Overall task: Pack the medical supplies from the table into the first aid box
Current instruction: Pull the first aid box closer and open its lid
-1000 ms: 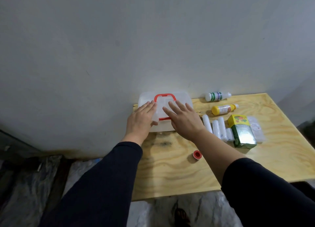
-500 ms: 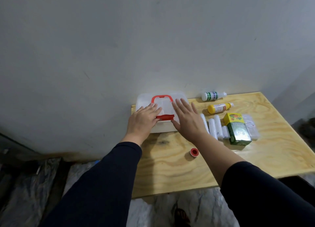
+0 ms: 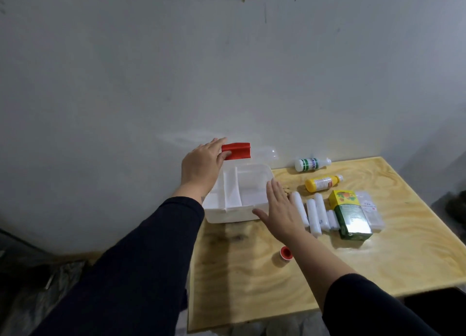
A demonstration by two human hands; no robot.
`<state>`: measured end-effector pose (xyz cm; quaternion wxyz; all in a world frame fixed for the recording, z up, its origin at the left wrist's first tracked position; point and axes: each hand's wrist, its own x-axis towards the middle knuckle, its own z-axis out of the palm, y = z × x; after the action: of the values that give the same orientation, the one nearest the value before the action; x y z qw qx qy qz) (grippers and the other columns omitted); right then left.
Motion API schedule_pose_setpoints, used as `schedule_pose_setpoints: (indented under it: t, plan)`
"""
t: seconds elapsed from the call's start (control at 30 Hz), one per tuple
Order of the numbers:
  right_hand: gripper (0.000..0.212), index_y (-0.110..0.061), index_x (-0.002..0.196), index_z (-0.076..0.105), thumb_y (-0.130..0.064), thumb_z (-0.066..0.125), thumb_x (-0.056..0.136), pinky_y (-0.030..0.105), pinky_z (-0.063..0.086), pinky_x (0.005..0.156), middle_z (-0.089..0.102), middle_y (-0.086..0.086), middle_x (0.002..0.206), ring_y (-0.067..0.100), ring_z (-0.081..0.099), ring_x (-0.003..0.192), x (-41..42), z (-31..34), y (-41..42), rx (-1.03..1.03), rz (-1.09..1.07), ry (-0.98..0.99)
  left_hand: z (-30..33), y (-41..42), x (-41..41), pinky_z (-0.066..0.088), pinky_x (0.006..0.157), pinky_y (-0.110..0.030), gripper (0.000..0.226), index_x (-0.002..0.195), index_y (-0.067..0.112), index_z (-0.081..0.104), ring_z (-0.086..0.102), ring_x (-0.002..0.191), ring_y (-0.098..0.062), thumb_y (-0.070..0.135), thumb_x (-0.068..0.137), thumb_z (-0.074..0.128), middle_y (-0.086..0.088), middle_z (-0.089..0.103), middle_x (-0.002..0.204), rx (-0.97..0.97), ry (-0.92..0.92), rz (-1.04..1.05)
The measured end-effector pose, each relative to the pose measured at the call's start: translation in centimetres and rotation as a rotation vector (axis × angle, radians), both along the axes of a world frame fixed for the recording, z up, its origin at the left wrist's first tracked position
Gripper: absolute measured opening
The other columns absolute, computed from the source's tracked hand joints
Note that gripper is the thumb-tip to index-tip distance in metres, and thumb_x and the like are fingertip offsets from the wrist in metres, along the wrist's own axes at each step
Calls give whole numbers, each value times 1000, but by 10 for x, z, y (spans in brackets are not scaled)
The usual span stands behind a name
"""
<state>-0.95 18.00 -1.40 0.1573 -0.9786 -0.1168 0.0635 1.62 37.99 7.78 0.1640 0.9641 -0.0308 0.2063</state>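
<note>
**Box Open, Supplies on the Table**

While the small red cap (image 3: pixel 286 253) sits nearest, the right hand (image 3: pixel 282 212) hovers flat and spread beside the white rolls (image 3: pixel 316 216). Farther back, the left hand (image 3: pixel 201 165) pinches the red latch (image 3: pixel 238 151) on the first aid box (image 3: pixel 242 197) lid.

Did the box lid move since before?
Yes. The lid swung up and back toward the wall, held by the left hand; the first aid box now lies open.

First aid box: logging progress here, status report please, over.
Left hand holds lid up by red latch. Right hand open, empty, beside first aid box. Compartments bare; supplies on table. Nothing in the way.
</note>
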Motion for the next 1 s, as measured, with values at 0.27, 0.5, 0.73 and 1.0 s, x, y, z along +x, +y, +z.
schedule_pose_setpoints:
  t: [0.27,0.5,0.73,1.0]
  plan:
    - [76,-11,149,-11,-58,10,94,40,-13,115,-17,4,159,16,-26,138,9,-7,-14,-243,144,-62,13,2,46,45,74,-31,38,133,21,50,61,102,-25,36,100,40,-2,67,117,-120,-59,120]
    - [93,-22,138,-23,-73,-17,59,38,-18,111,-27,-3,149,16,-27,138,16,-3,-22,-196,127,-5,16,0,73,52,65,-36,19,109,15,64,64,86,-25,22,96,51,-2,68,104,-84,-218,37]
    - [99,-22,138,-26,-76,-31,55,39,-20,110,-28,-2,150,18,-27,138,21,-8,-25,-232,126,-33,-16,6,77,37,104,-42,43,128,11,58,52,126,-23,32,94,38,-6,63,126,138,-217,-5]
    - [108,-15,143,-20,-70,-42,52,39,-19,110,-27,1,150,18,-27,138,12,-16,-6,-203,82,-76,-16,12,70,10,116,-45,66,148,14,29,26,143,-18,51,93,33,-3,39,150,295,-78,2]
